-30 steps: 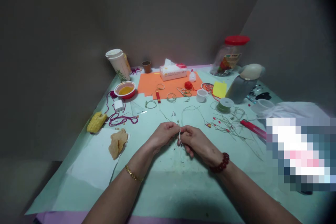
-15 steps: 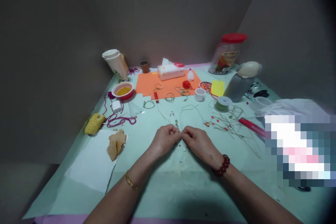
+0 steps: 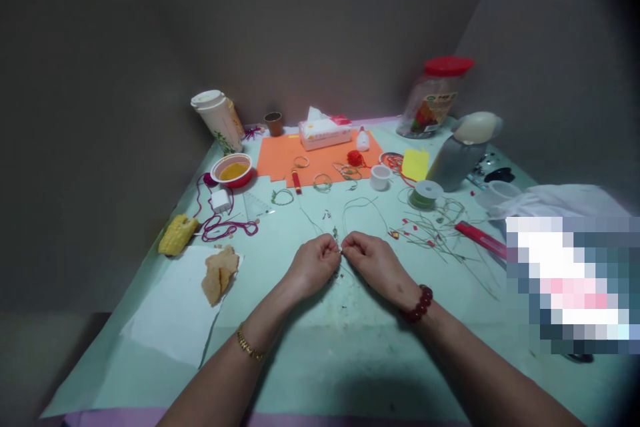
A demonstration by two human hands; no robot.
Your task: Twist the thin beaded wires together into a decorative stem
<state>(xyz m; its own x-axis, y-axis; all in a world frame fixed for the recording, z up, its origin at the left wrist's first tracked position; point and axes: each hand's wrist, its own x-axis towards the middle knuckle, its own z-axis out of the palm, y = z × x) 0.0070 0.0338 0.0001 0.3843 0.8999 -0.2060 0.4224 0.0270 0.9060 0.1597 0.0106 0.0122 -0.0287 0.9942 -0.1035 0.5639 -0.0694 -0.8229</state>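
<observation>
My left hand (image 3: pixel 314 265) and my right hand (image 3: pixel 373 265) meet over the middle of the table, both closed in a pinch with fingertips almost touching. Between them they grip a thin green cord (image 3: pixel 345 208), whose loose ends curve out over the table beyond my fingers. A short knotted part (image 3: pixel 335 234) of it shows just past the fingertips; its finer detail is too small to make out. Tiny dark bits lie near my hands. To the right are scattered cut cord pieces (image 3: pixel 450 247) with small red bits, and a spool of green cord (image 3: pixel 425 195).
Finished-looking cord loops (image 3: pixel 283 197) and a red tube (image 3: pixel 297 181) lie beyond my hands, near orange paper (image 3: pixel 273 157) and a tissue box (image 3: pixel 325 135). Left are a red bowl (image 3: pixel 245 180), corn (image 3: pixel 177 235) and flat brown pieces (image 3: pixel 220 273). A red cutter (image 3: pixel 480 240) lies right.
My hands stay pinched together on the cord, with the right hand turned slightly and drawn a little closer to the left. The whole view has shifted slightly.
</observation>
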